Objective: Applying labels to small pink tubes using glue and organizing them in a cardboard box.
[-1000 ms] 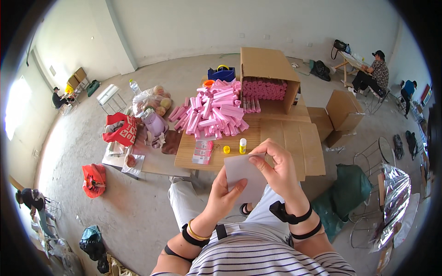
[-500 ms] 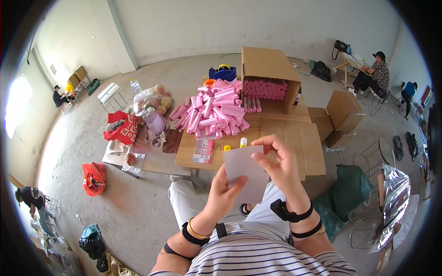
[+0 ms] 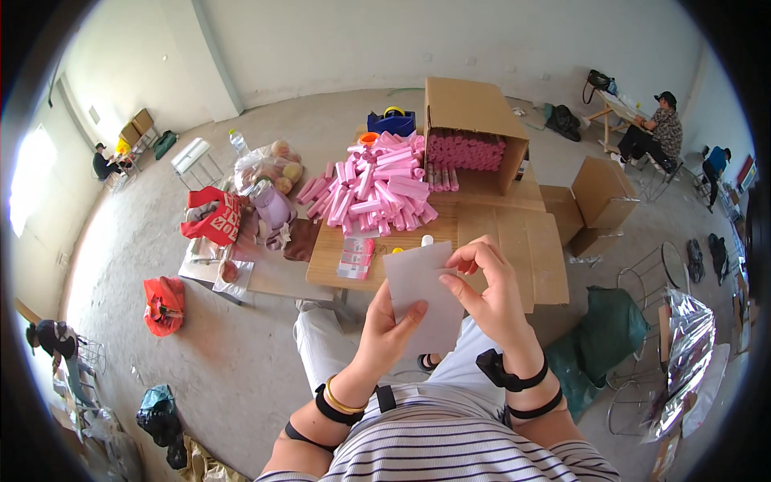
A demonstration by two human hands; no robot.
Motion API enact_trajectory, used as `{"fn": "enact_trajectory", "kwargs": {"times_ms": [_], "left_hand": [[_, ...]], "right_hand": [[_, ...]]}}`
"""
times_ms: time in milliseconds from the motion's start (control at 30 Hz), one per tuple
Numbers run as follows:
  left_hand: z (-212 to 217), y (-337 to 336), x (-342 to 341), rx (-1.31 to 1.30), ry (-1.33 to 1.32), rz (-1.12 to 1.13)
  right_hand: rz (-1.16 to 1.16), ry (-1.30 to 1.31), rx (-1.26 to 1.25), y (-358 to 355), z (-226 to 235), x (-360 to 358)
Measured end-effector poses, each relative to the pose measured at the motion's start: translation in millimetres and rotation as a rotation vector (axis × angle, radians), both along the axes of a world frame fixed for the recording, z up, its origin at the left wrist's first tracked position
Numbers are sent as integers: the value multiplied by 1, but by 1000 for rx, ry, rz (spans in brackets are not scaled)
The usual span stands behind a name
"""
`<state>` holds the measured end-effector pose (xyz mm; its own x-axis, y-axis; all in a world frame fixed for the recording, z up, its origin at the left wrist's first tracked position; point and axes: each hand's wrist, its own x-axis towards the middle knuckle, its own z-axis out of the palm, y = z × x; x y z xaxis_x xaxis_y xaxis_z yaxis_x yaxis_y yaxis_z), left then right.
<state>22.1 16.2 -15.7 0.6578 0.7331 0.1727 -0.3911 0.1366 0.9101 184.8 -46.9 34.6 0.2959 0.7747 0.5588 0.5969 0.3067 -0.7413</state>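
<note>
Fingers (image 3: 413, 312): left hand (image 3: 385, 331) clamps the pale sheet (image 3: 424, 299), thumb on its face; right hand (image 3: 499, 296) has thumb and index nearly together at the sheet's right edge, can't tell if gripping. Sheet is above the lap, at table (image 3: 324, 265) edge; top edge higher than 1 s ago. Left to right: pink-and-white card (image 3: 353, 261) flat on table; yellow cap (image 3: 399, 250), white-topped tube (image 3: 427, 240), both now mostly covered; cardboard flap (image 3: 514, 241), unchanged.

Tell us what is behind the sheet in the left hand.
A white tip and yellow piece peek past the upper edge of the sheet; what it covers cannot be seen.
</note>
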Motion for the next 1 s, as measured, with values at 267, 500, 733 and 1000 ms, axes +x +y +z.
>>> {"fn": "enact_trajectory", "kwargs": {"times_ms": [267,500,733,1000], "left_hand": [[0,-1,2,54,18,1],[-2,-1,2,70,21,4],[-2,-1,2,-8,0,10],[-6,6,0,-82,-68,69]], "right_hand": [[10,34,-4,1,-3,-1],[-6,66,18,3,-4,-3],[-38,101,35,4,-7,-5],[28,-150,-8,-2,-14,-7]]}}
